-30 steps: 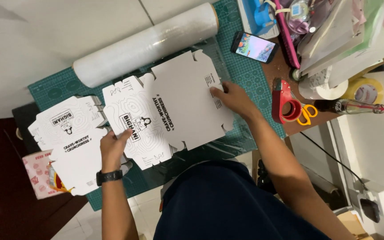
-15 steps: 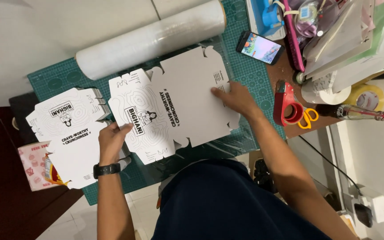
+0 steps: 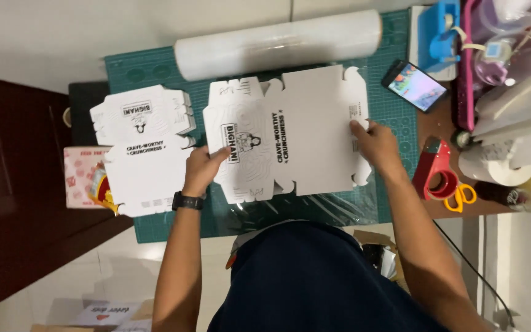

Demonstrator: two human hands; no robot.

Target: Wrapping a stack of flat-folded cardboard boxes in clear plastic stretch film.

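A flat white die-cut cardboard box blank with black print lies on the green cutting mat. My left hand, with a black watch on the wrist, pinches its left edge. My right hand presses down on its right edge, fingers spread. A stack of the same flat white box blanks lies to the left, touching the left hand's side.
A large roll of clear stretch film lies along the mat's far edge. A lit phone, red tape dispenser, orange-handled scissors, blue tape holder and clutter sit right. A pink box sits far left.
The view has shifted and the blank now lies squarer to the mat. My left hand has moved from below the blank onto its left edge; my right hand stays on the right edge.
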